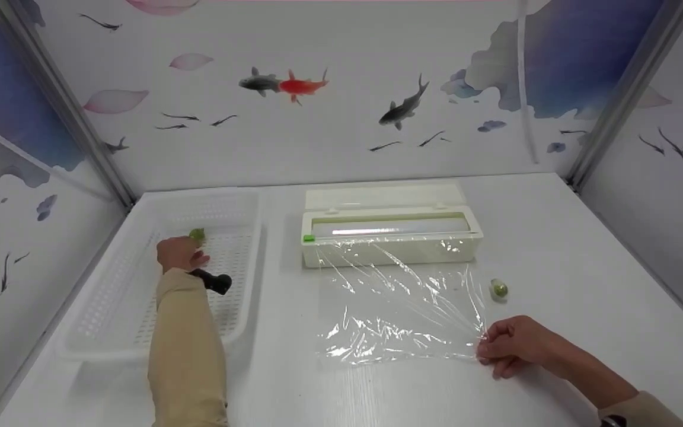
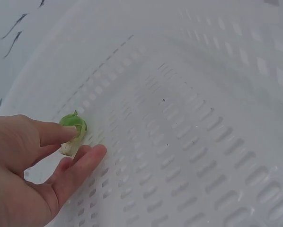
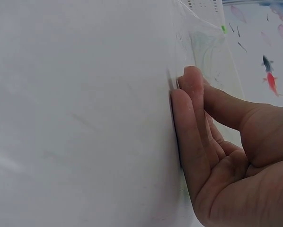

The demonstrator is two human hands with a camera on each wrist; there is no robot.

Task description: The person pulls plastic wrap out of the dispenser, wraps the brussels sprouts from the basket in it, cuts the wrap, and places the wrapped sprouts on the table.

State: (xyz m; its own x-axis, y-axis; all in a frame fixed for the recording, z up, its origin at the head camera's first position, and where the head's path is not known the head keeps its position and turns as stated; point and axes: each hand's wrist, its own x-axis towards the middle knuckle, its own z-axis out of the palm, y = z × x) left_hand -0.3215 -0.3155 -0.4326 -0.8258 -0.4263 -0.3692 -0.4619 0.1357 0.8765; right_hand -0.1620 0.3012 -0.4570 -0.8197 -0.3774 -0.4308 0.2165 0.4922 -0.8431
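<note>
Inside the white plastic basket (image 1: 249,296), my left hand (image 1: 178,254) reaches to a small green vegetable (image 2: 74,124) with a pale stem end. One fingertip is at the vegetable in the left wrist view; the thumb stands apart from it, and no grip round it shows. My right hand (image 1: 516,347) pinches the near right corner of a clear sheet of cling film (image 1: 389,314). The film is drawn out, creased, from a cream dispenser box (image 1: 389,252) with its lid raised. In the right wrist view the fingers (image 3: 183,106) lie close to the tabletop.
Right of the film, a second small green vegetable (image 1: 499,289) lies on the white table (image 1: 567,249), with a shiny covering that looks like film. A green slider (image 1: 309,238) sits at the dispenser's left end. Printed panels (image 1: 341,136) wall the table's back and sides.
</note>
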